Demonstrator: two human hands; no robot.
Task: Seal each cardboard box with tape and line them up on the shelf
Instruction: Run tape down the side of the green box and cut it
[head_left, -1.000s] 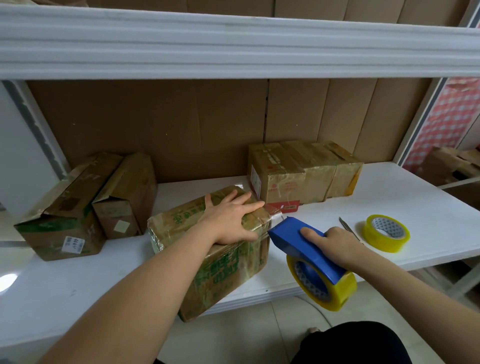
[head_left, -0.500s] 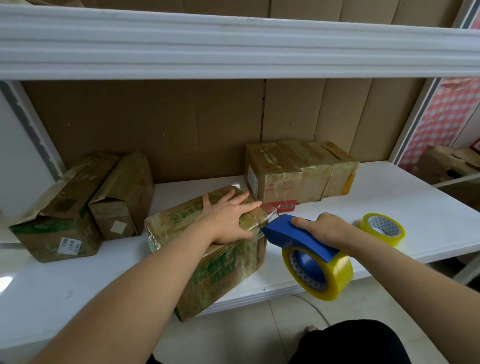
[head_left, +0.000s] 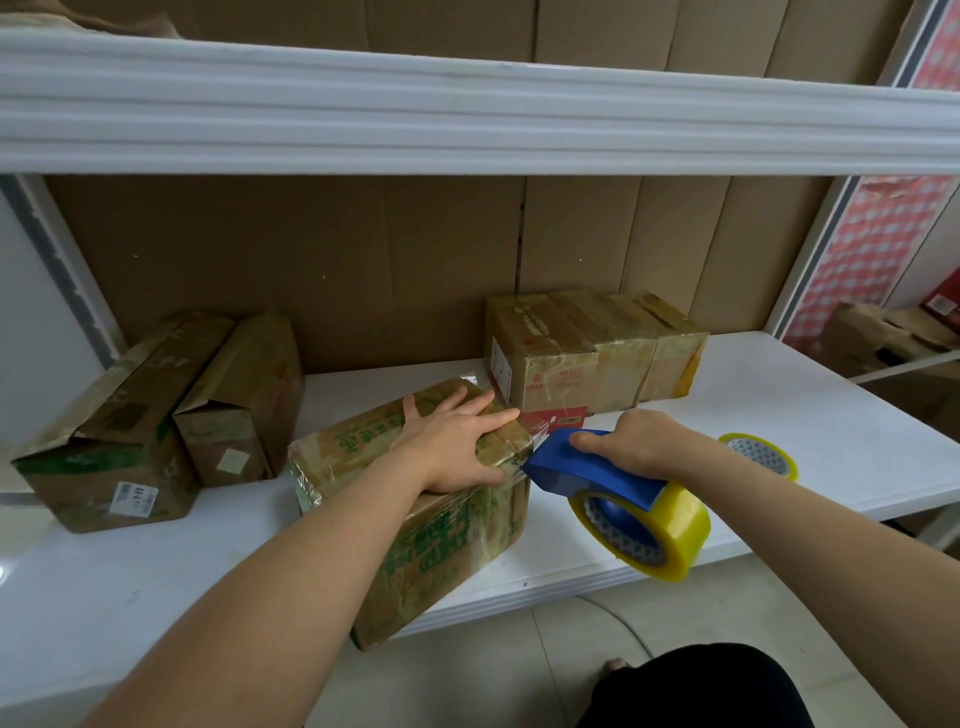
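Observation:
A cardboard box with green print (head_left: 441, 540) sits at the front edge of the white shelf (head_left: 810, 415), partly overhanging it. My left hand (head_left: 457, 441) lies flat on its top, fingers spread, pressing the tape down. My right hand (head_left: 636, 441) grips a blue tape dispenser (head_left: 582, 467) loaded with a yellow tape roll (head_left: 654, 530). The dispenser's tip touches the box's right top corner, with clear tape stretched between them.
Three taped boxes (head_left: 592, 353) stand in a row against the cardboard back wall. Two open boxes (head_left: 150, 415) lie on the left. A spare yellow tape roll (head_left: 761, 454) lies behind my right forearm. An upper shelf (head_left: 467, 109) hangs overhead.
My right hand has brought the dispenser up and left until its tip meets the box's corner. My left hand stays pressed on the box top.

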